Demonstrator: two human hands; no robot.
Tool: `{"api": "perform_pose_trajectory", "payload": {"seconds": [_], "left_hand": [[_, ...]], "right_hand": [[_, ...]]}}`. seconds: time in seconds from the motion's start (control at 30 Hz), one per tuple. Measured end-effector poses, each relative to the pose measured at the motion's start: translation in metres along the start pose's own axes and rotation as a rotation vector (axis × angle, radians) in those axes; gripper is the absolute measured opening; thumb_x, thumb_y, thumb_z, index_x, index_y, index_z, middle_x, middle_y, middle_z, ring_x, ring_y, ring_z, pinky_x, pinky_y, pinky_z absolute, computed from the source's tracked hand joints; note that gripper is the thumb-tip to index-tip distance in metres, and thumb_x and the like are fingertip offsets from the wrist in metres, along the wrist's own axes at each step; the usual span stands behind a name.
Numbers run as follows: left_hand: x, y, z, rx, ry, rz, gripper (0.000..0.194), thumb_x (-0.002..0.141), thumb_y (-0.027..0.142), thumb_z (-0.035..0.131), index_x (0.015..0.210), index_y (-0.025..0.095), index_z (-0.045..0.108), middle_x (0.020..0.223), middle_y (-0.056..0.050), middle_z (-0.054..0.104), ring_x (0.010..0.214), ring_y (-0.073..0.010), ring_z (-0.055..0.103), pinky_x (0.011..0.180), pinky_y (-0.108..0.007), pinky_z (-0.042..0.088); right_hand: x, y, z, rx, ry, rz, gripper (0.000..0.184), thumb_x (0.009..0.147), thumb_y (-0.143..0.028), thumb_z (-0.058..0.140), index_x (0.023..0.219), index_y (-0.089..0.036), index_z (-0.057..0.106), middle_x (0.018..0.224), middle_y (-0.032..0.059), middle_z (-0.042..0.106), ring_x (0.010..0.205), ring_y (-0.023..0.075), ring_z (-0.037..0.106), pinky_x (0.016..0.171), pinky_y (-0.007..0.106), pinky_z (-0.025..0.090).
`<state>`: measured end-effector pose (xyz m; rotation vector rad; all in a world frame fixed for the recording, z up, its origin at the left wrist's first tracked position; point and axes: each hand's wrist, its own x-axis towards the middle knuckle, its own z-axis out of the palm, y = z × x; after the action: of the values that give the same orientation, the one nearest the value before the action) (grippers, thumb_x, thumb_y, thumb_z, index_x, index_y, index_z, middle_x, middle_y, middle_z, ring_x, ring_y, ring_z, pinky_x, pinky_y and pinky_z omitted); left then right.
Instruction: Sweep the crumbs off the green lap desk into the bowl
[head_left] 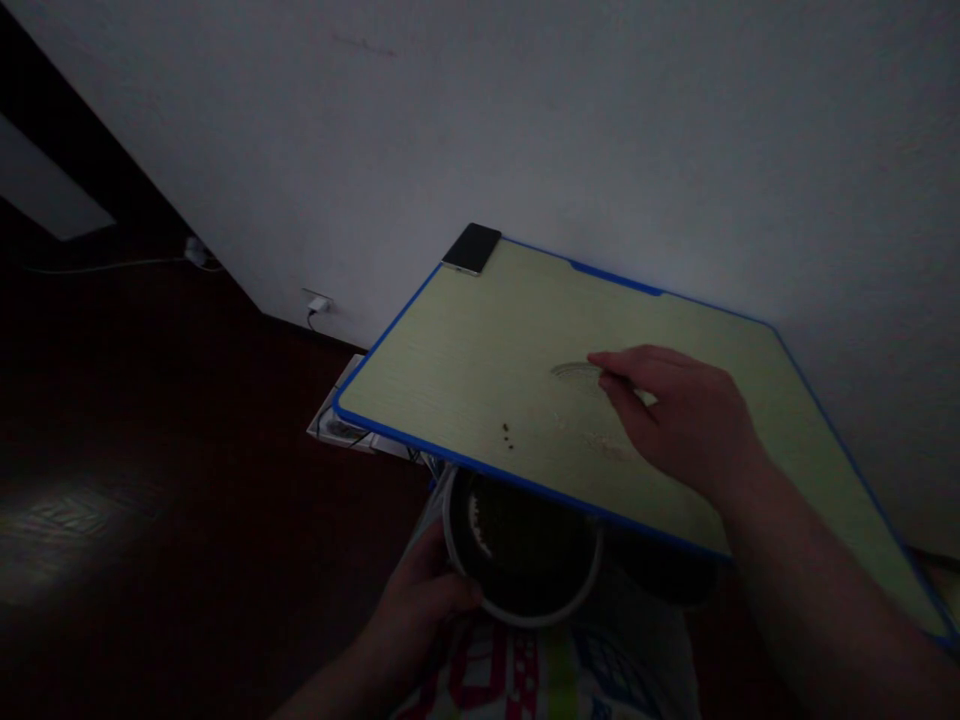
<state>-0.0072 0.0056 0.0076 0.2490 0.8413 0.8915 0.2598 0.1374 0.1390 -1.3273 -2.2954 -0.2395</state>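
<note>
My right hand [675, 415] rests over a pale green board with a blue edge [465, 340], its fingers pinched around a small pale object [645, 398] that is too dim and partly hidden to name. Faint smears lie on the board around that hand, and a few dark crumbs [506, 435] sit to its left. Below the board's near edge, my left hand [420, 600] grips the side of a white-rimmed bowl [540, 617]. Dark contents fill the bowl, and the board hides its far part.
A black phone [472, 248] lies on the board's far corner, against a white wall [525, 120]. A plug with a cable [319, 303] sits low on the wall. Papers [337, 425] show under the board's left side. My lap has printed cloth [495, 670]. Dark wooden floor [165, 400] spreads left.
</note>
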Motion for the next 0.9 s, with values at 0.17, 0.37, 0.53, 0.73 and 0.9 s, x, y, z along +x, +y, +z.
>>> {"api": "perform_pose_trajectory", "payload": {"seconds": [0.17, 0.37, 0.53, 0.73, 0.9], "left_hand": [[-0.002, 0.004, 0.007, 0.005, 0.021, 0.002, 0.067, 0.058, 0.006, 0.086, 0.123, 0.022, 0.089, 0.113, -0.012, 0.090, 0.112, -0.0424, 0.082, 0.100, -0.050, 0.063], [-0.002, 0.004, 0.004, -0.007, 0.007, -0.002, 0.069, 0.057, 0.008, 0.086, 0.124, 0.022, 0.088, 0.111, -0.011, 0.090, 0.109, -0.0406, 0.083, 0.093, -0.045, 0.064], [0.004, -0.004, -0.003, 0.014, 0.017, 0.009, 0.071, 0.057, 0.008, 0.085, 0.127, 0.022, 0.087, 0.110, -0.011, 0.091, 0.109, -0.0405, 0.083, 0.096, -0.048, 0.063], [0.006, -0.004, 0.000, 0.046, 0.047, 0.011, 0.067, 0.051, 0.008, 0.085, 0.117, 0.023, 0.089, 0.103, -0.009, 0.091, 0.102, -0.0385, 0.083, 0.089, -0.044, 0.063], [0.005, -0.003, 0.002, 0.015, 0.015, 0.011, 0.066, 0.053, 0.009, 0.086, 0.117, 0.023, 0.090, 0.109, -0.009, 0.091, 0.105, -0.0377, 0.083, 0.090, -0.042, 0.063]], "right_hand": [[0.049, 0.024, 0.024, 0.141, -0.263, -0.171, 0.030, 0.102, -0.012, 0.061, 0.109, -0.022, 0.088, 0.105, 0.0075, 0.089, 0.098, 0.0236, 0.083, 0.088, 0.035, 0.062], [0.055, 0.033, 0.045, 0.271, -0.452, -0.312, 0.034, 0.096, -0.005, 0.061, 0.103, -0.025, 0.089, 0.108, 0.0048, 0.089, 0.101, 0.0209, 0.082, 0.092, 0.033, 0.059], [0.028, 0.043, 0.025, 0.290, -0.470, -0.366, 0.037, 0.097, -0.005, 0.060, 0.101, -0.029, 0.088, 0.108, 0.0022, 0.089, 0.101, 0.0193, 0.082, 0.092, 0.032, 0.060], [0.000, 0.055, 0.006, 0.350, -0.491, -0.426, 0.037, 0.103, -0.008, 0.055, 0.103, -0.027, 0.087, 0.109, 0.0049, 0.089, 0.103, 0.0189, 0.083, 0.092, 0.032, 0.063], [-0.014, 0.062, -0.012, 0.343, -0.524, -0.384, 0.038, 0.106, -0.013, 0.052, 0.104, -0.027, 0.087, 0.110, 0.0055, 0.089, 0.104, 0.0189, 0.084, 0.092, 0.032, 0.064]]}}
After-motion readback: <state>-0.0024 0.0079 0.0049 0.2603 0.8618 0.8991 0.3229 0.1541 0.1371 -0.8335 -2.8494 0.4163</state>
